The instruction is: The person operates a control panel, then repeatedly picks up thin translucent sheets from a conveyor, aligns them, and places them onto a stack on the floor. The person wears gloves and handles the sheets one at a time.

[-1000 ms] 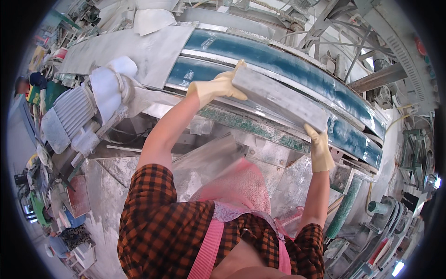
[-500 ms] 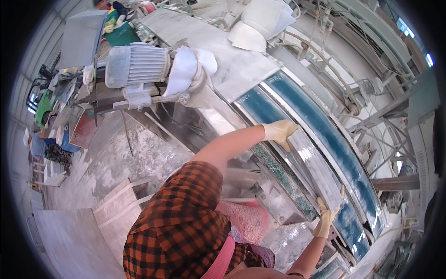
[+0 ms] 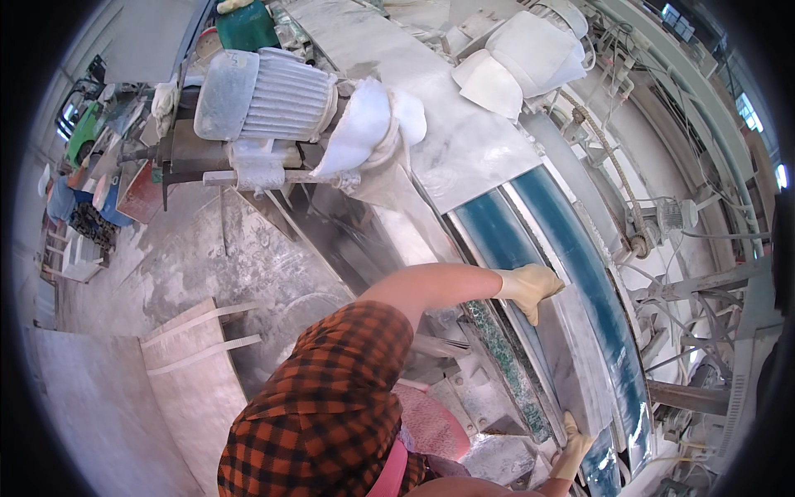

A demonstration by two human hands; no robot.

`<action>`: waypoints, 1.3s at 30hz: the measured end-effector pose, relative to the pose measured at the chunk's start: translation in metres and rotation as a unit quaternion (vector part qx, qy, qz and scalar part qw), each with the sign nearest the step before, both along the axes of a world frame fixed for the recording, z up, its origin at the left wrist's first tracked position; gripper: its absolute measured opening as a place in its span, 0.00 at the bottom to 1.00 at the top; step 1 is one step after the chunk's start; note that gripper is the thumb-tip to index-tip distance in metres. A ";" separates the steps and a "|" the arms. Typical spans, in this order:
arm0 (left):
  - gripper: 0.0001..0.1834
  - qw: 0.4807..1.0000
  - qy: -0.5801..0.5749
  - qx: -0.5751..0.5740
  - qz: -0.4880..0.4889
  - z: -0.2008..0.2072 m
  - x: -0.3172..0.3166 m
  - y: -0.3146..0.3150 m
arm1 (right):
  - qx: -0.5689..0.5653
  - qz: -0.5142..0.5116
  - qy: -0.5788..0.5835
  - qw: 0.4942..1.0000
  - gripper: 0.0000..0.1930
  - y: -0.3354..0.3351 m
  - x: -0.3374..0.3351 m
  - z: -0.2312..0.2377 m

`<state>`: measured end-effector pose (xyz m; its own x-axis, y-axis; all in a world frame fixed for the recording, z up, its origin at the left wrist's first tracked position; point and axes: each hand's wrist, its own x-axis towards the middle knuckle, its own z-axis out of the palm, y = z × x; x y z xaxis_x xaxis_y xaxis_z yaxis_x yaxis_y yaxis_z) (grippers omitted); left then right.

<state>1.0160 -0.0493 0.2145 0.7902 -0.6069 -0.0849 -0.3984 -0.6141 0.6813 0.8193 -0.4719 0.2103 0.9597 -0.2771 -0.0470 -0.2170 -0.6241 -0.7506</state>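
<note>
A long grey-white stone strip [image 3: 571, 356] with faint veining lies along a blue conveyor belt [image 3: 497, 224]. My left hand [image 3: 534, 290], in a cream rubber glove, is closed over the far end of the strip, its fingers bent down at the edge. At the near end my right hand [image 3: 577, 437], gloved alike, holds the strip, with fingers on its left edge; part of this hand is hidden. A second blue belt [image 3: 563, 224] runs parallel on the right, parted from the first by a pale rail.
A wide pale slab [image 3: 472, 157] lies across the belts' far part. Left of it stands a dusty ribbed motor [image 3: 273, 95] beside white sheeting [image 3: 356, 132]. Pale boards [image 3: 199, 348] lean at lower left. Another person [image 3: 62, 199] is far left. Steel framing [image 3: 704, 286] stands right.
The view has shifted, so the machine sits lower in the picture. My hands and the strip appear lower and nearer along the belt, both hands still on it.
</note>
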 end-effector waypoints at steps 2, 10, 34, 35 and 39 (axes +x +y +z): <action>0.56 0.997 0.048 -0.063 -0.008 0.003 0.002 0.006 | 0.073 -0.025 0.005 0.997 0.44 0.013 -0.011 0.028; 0.44 0.882 0.375 -0.281 0.042 0.078 -0.104 0.093 | 0.328 -0.086 0.047 0.939 0.40 0.126 -0.062 0.118; 0.33 0.109 0.286 -0.411 0.859 0.088 -0.826 0.250 | 0.067 0.477 0.597 0.642 0.35 0.615 -0.243 -0.047; 0.33 0.100 0.269 -0.439 0.851 0.077 -0.850 0.264 | 0.050 0.500 0.593 0.629 0.35 0.643 -0.262 -0.045; 0.29 0.014 0.143 -0.686 0.713 0.034 -0.927 0.324 | -0.011 0.547 0.531 0.647 0.33 0.754 -0.339 -0.034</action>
